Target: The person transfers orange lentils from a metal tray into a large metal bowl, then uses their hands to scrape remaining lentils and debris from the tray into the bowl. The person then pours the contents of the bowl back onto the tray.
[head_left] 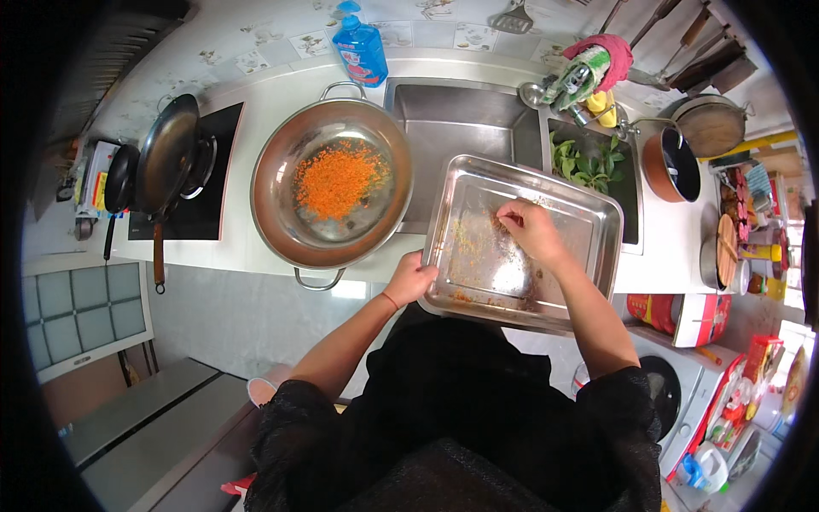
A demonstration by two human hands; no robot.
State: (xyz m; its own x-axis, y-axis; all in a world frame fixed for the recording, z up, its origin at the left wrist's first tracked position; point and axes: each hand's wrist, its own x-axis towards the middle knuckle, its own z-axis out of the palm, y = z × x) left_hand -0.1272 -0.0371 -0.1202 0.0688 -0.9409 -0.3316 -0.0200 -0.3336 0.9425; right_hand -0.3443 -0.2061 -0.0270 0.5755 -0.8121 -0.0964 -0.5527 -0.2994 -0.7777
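My left hand [411, 280] grips the near left corner of a rectangular stainless steel tray [608, 256], thumb over the rim. The tray is tilted and overlaps the front of the sink. Small orange and yellowish bits [466, 246] are scattered over its left half and along its near edge. Inside the tray, my right hand [528, 227] has its thumb and fingers drawn together close to the bottom; whether bits are between them is hidden. Left of the tray stands a wide two-handled metal pan [272, 192], with a heap of finely chopped orange food [339, 179] in it.
Behind the tray is a steel sink [461, 128]; green leaves [588, 160] lie in its smaller right basin. A blue pump bottle [361, 51] stands behind the pan. Frying pans [169, 153] stand tilted by a black cooktop [217, 179] at left. A brown pot [665, 169] sits right.
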